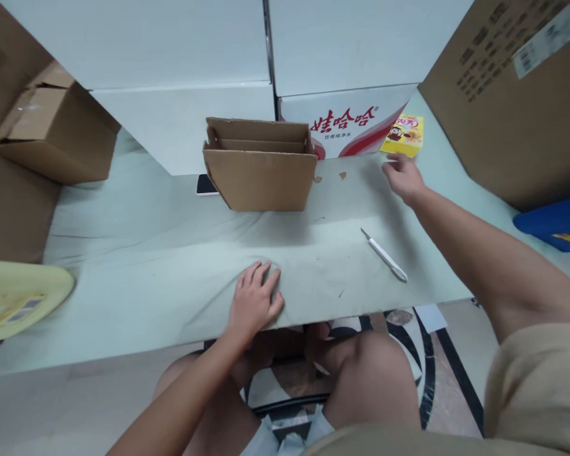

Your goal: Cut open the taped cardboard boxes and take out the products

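Note:
My left hand (255, 297) lies flat on the cloth-covered table near its front edge, fingers spread, holding nothing. At the far right, my right hand (405, 179) hovers at the lower edge of a small yellow snack box (405, 134), its fingers loosely bent and a little apart; whether a fingertip touches the box I cannot tell. An upright brown cardboard box (266, 180) with an open top stands mid-table, beyond my left hand. Between my hands and to the right lies a white utility knife (384, 256) with its blade out.
White cartons (185, 126), one with red lettering, line the back. Part of a phone (206, 185) shows behind the brown box. Brown cartons (76, 133) stand left, and a large carton (513, 107) right. A yellow-green container (23, 297) and blue package (555, 218) flank the sides.

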A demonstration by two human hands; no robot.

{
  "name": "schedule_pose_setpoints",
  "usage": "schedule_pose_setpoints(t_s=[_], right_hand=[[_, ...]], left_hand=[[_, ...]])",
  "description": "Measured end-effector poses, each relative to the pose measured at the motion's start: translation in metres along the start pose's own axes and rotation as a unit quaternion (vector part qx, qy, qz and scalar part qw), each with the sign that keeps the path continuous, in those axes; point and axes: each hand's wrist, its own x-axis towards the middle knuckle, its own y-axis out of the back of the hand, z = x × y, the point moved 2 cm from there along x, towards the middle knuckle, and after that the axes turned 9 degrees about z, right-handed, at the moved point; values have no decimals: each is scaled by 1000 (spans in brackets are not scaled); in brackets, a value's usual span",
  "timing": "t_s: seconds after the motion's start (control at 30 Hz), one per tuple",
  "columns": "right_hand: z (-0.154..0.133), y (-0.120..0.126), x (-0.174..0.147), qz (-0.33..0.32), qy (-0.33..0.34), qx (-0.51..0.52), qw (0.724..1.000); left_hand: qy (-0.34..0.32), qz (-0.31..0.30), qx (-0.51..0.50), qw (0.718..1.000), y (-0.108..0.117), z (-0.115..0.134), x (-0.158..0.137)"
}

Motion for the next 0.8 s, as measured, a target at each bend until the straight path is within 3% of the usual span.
schedule_pose_setpoints(t_s=[0.13,0.27,0.37,0.5,0.6,0.67,0.8], right_hand=[[-96,-30,-38,-98,58,131,985],[-182,-59,-67,-172,-24,151,973],[-205,-66,-90,-216,-116,102,964],[-195,-52,-131,-261,-174,109,943],[-171,-23,-158,-234,-178,152,944],[-146,6,-169,-185,-190,195,944],[-88,85,-172,-20,-269,249,930]], left_hand=[[16,-10,-15,1000,1,2,1],[29,-11,-26,999,5,7,2],[39,-17,-32,999,7,9,2],[35,-10,-37,999,9,11,1],[30,-4,-44,999,10,10,0],[29,0,-50,998,10,10,0],[26,4,-52,998,10,10,1]])
